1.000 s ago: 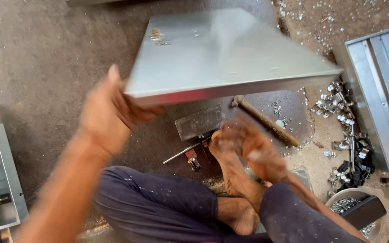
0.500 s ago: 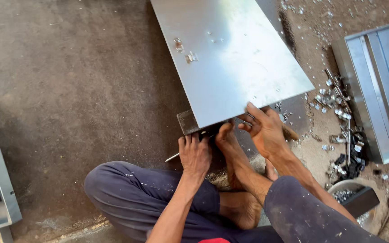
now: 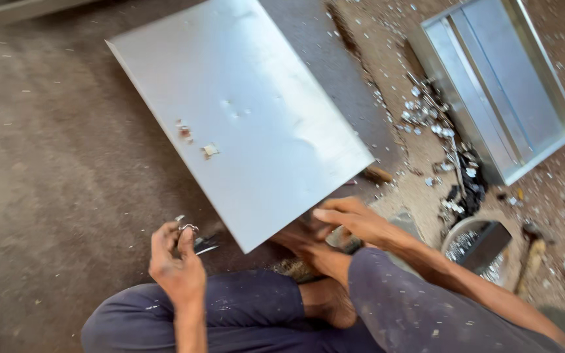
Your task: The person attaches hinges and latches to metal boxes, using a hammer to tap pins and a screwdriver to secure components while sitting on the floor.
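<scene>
Sheet-metal panel point(image 3: 250, 124): a flat grey rectangle with a folded rim along its near-left edge, lying tilted over the concrete floor point(image 3: 53, 196), one corner coming down between our hands.
Where it lies: in front of our crossed legs, its near corner just beside our foot point(image 3: 325, 302) and over a dark block, most of which it hides.
Surface: dull sheen, a few shallow dents near the middle, two small scraps of torn sticker left of centre; no rivets or fittings seen on the face that shows.
Left hand point(image 3: 176, 265): raised off the floor, fingers pinched on a small metal ring piece point(image 3: 188, 228), apart from the panel.
Right hand point(image 3: 351, 222): fingers stretched flat along the panel's near edge, touching it at the corner; not clenched on it, as far as we can tell.
Progress, as we judge it: the panel is placed and steadied, and a small part is picked up; the part is not yet on the panel, so any fastening looks undone.
Around us: a second tray-like metal panel point(image 3: 498, 85) lies rim-up well to the right; a heap of small metal scraps point(image 3: 436, 124) sits between the two; a round tin of small parts point(image 3: 465, 245) stands by our right knee.
</scene>
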